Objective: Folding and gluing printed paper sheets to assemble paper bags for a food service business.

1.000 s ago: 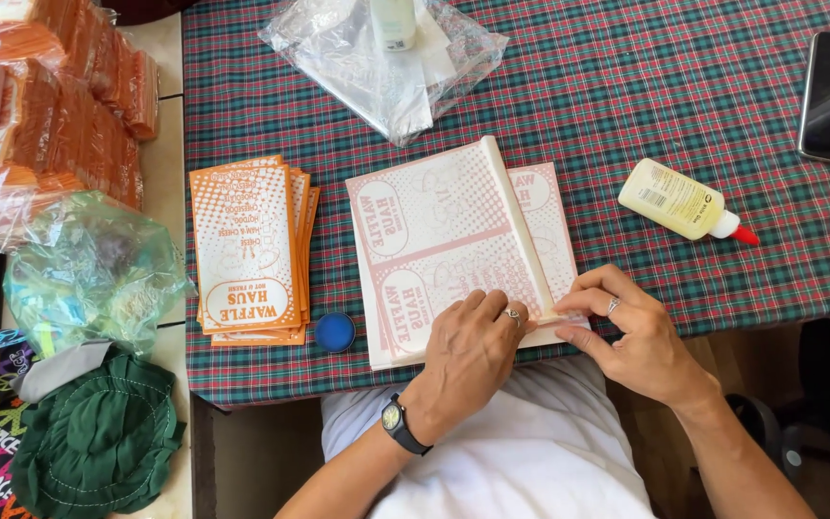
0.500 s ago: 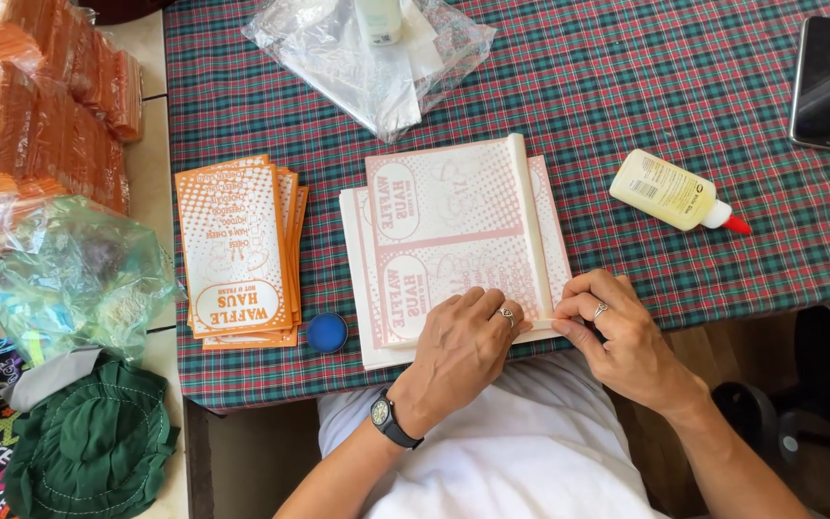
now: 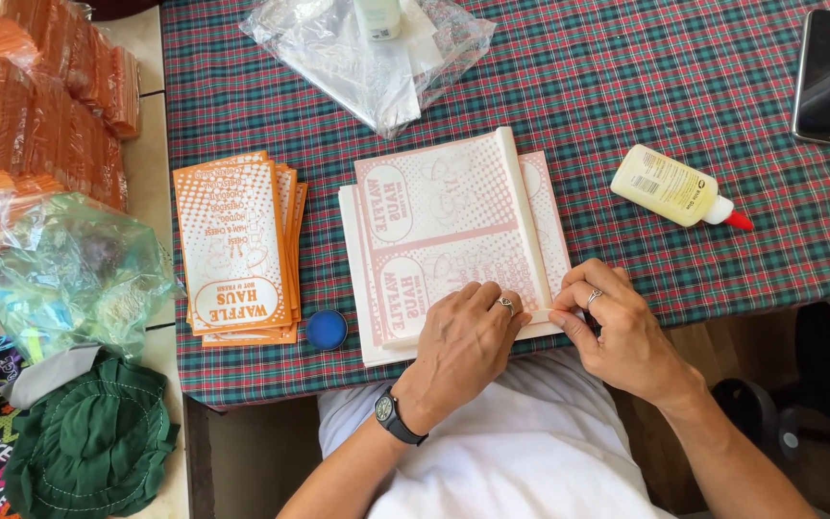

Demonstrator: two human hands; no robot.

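My left hand (image 3: 461, 344) lies flat on the paper bag (image 3: 453, 240). My right hand (image 3: 617, 332) pinches its folded edge beside it. I should press evenly along the crease.

A table (image 3: 626, 86) covered by a red-and-green plaid cloth fills most of the view in bright, even daylight. To its left runs a pale cream tiled surface (image 3: 151, 125). Beneath the near edge, on the right, the floor lies in dark shadow.
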